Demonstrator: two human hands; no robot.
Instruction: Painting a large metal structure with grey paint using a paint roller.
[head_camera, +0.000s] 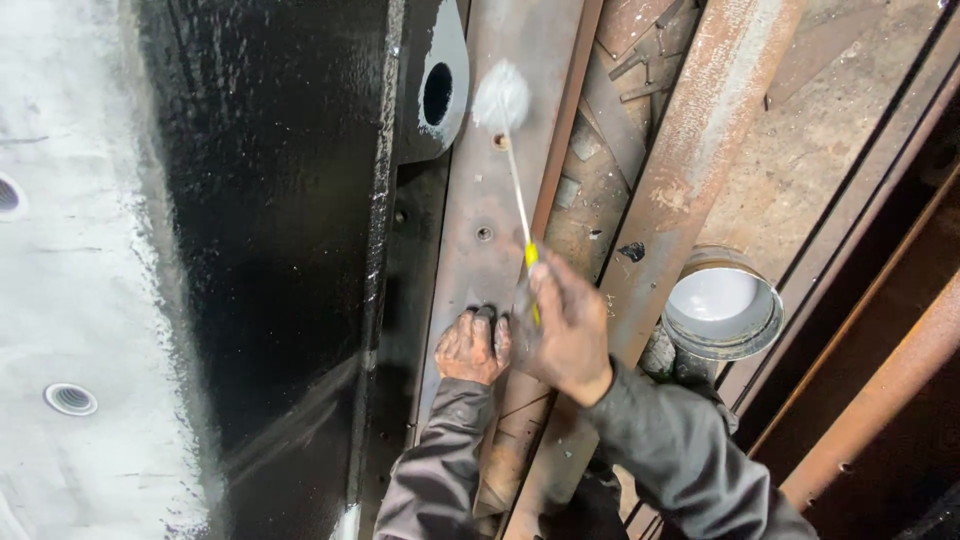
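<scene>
A worker's right hand (568, 335), at lower centre of the frame, is closed around the yellow handle of a thin-shafted small paint roller with a fluffy white sleeve (501, 98), which reaches up to top centre and sits against a long rusty flat steel bar with bolt holes (480, 200). The left hand (472, 347), fingers curled and holding nothing, presses on the same bar just beside the right.

To the right, a round metal tin of pale grey-white paint (722, 303) rests tilted among rusted steel angle sections (690, 150); a knock from the sleeve could likely tip it.

On the left, a glossy wet-looking black-coated steel panel (270, 200) stands close to the roller; a stray stroke could mark it, and the long thin shaft may flex and drip.
</scene>
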